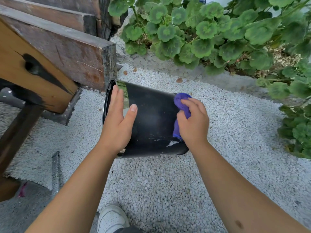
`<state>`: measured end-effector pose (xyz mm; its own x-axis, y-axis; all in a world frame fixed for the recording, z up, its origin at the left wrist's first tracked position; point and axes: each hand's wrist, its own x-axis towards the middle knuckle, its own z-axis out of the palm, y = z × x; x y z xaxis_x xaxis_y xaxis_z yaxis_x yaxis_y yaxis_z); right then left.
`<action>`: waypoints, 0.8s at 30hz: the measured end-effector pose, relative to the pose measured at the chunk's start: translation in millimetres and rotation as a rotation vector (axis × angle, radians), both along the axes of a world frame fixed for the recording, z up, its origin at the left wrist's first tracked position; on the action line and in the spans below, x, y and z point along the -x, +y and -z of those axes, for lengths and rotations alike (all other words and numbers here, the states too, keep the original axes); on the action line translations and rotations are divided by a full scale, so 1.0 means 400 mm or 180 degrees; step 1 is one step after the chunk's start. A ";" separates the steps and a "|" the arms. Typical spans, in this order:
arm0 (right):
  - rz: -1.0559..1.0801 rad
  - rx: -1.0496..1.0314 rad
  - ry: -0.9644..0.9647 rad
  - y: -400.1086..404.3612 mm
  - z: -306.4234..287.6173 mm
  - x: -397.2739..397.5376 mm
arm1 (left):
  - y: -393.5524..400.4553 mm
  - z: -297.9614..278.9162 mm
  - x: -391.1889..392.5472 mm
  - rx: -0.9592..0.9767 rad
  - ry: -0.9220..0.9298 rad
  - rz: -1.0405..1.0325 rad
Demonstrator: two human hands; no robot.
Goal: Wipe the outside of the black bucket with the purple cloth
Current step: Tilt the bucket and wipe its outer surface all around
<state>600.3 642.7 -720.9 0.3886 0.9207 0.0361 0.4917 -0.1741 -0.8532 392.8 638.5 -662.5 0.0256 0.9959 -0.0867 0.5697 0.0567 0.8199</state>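
Bucket (151, 118), black, lies on its side on white gravel (168, 182), mouth left toward wooden bench (55, 52), base right. Left hand (117, 121) flat on the wall near the rim, fingers straight. Right hand (193, 121) grips bunched purple cloth (180, 101) against the wall near the base. Geraniums (210, 31) far right.

Right hand (193, 121) presses purple cloth (182, 105) on black bucket (151, 118) (tipped sideways).
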 end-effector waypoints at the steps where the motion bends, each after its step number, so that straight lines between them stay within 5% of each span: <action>1: -0.0077 -0.0134 0.0298 0.005 -0.032 0.022 | 0.003 0.000 0.001 0.0017 -0.0036 -0.0028; 8: 0.0376 0.0538 0.3958 0.049 -0.164 0.099 | -0.001 0.000 -0.013 -0.0208 -0.0064 0.0152; 10: 0.0370 0.0844 0.4444 0.045 -0.169 0.107 | -0.003 0.000 -0.019 -0.0333 -0.0097 0.0238; 17: -0.0500 0.0648 0.4729 0.033 -0.149 0.096 | -0.001 -0.003 -0.030 -0.0447 -0.0252 0.0289; 24: -0.0819 0.0470 0.3790 0.058 -0.133 0.078 | 0.004 0.008 -0.024 -0.0325 -0.0132 0.0109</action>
